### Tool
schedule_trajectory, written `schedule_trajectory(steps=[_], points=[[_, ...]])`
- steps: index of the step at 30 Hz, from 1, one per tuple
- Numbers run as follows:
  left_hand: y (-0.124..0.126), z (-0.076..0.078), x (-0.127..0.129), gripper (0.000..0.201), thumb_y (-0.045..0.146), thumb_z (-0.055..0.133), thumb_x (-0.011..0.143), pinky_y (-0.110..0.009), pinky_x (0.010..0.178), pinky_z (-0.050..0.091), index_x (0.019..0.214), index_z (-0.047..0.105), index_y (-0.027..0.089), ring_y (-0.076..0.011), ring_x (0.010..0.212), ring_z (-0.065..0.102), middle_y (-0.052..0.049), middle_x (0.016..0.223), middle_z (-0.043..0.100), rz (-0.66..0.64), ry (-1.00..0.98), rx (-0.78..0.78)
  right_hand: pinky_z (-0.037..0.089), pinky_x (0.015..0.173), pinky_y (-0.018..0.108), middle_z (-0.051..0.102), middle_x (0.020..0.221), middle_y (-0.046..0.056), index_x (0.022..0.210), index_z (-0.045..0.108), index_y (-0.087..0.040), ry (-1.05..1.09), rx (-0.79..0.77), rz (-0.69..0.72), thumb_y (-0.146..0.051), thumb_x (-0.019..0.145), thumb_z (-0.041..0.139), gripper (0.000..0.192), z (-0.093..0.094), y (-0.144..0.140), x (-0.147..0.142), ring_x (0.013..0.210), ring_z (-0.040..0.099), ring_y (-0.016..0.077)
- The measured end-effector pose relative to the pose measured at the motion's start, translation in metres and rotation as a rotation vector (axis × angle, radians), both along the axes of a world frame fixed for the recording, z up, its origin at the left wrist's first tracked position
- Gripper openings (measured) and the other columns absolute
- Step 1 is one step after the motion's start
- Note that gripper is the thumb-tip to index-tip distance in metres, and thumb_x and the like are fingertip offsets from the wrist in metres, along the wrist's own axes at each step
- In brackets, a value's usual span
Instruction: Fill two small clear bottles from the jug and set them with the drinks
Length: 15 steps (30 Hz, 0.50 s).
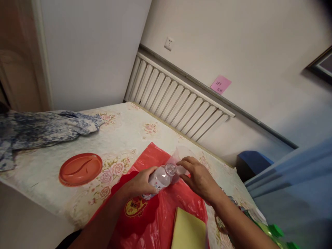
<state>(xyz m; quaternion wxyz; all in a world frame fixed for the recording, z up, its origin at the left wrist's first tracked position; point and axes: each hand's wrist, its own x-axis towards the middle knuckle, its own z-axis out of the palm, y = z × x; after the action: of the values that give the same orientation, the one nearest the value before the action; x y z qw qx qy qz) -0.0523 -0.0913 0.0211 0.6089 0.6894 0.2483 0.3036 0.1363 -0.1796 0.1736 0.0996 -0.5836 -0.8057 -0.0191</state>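
Observation:
My left hand (pixel 141 181) is wrapped round a clear plastic bottle (pixel 162 178) with a printed label. The bottle leans to the upper right, and its threaded mouth is uncapped. Close beside that mouth, my right hand (pixel 195 174) has its fingers curled on a see-through piece that looks like a plastic cup (pixel 183 154); the fingers partly cover it. Whether bottle and cup touch, I cannot tell. Beneath both hands lies a red plastic sheet (pixel 166 211) with a round, dark red piece bearing a gold print (pixel 135 207).
A yellow pad (pixel 189 228) lies on the red sheet. An orange-red lid-like disc (pixel 81 169) rests on the flowered tablecloth (pixel 114 128), below a blue-and-white cloth (pixel 57 129). Green-capped bottles (pixel 276 230) stand at lower right. A radiator (pixel 176 97) runs behind the table.

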Motion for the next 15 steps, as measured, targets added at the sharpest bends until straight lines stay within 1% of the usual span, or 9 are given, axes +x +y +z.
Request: schedule_trajectory(steps=[4, 7, 10, 15], points=[[0.003, -0.006, 0.0, 0.068, 0.018, 0.071, 0.055, -0.027, 0.083, 0.048, 0.12, 0.061, 0.034, -0.0258, 0.103, 0.065, 0.003, 0.115, 0.071, -0.019, -0.017, -0.001, 0.05, 0.086, 0.033, 0.065, 0.108, 0.006, 0.109, 0.066, -0.025, 0.237, -0.015, 0.07, -0.009, 0.083, 0.059, 0.031, -0.004, 0.006, 0.003, 0.096, 0.063, 0.0186], [0.002, -0.006, 0.0, 0.068, 0.019, 0.072, 0.056, -0.027, 0.081, 0.048, 0.121, 0.06, 0.034, -0.0256, 0.103, 0.065, 0.004, 0.114, 0.071, -0.018, -0.013, -0.001, 0.051, 0.086, 0.033, 0.068, 0.107, 0.005, 0.112, 0.065, -0.025, 0.341, -0.039, 0.069, -0.01, 0.083, 0.06, 0.033, -0.008, 0.009, 0.002, 0.095, 0.064, 0.0179], [0.002, -0.004, -0.001, 0.07, 0.018, 0.072, 0.056, -0.027, 0.08, 0.048, 0.123, 0.059, 0.034, -0.0255, 0.102, 0.066, 0.004, 0.115, 0.071, -0.028, -0.014, -0.002, 0.051, 0.087, 0.035, 0.069, 0.11, 0.004, 0.118, 0.063, -0.025, 0.385, -0.079, 0.034, -0.011, 0.081, 0.062, 0.039, -0.01, 0.011, -0.002, 0.095, 0.064, 0.0181], [0.001, -0.002, -0.003, 0.067, 0.016, 0.069, 0.056, -0.027, 0.079, 0.048, 0.119, 0.06, 0.034, -0.0251, 0.099, 0.066, 0.005, 0.112, 0.071, -0.038, -0.022, 0.017, 0.049, 0.091, 0.035, 0.07, 0.108, 0.004, 0.11, 0.066, -0.024, 0.351, -0.137, 0.071, -0.004, 0.079, 0.058, 0.038, -0.006, 0.01, -0.013, 0.101, 0.063, 0.0196]])
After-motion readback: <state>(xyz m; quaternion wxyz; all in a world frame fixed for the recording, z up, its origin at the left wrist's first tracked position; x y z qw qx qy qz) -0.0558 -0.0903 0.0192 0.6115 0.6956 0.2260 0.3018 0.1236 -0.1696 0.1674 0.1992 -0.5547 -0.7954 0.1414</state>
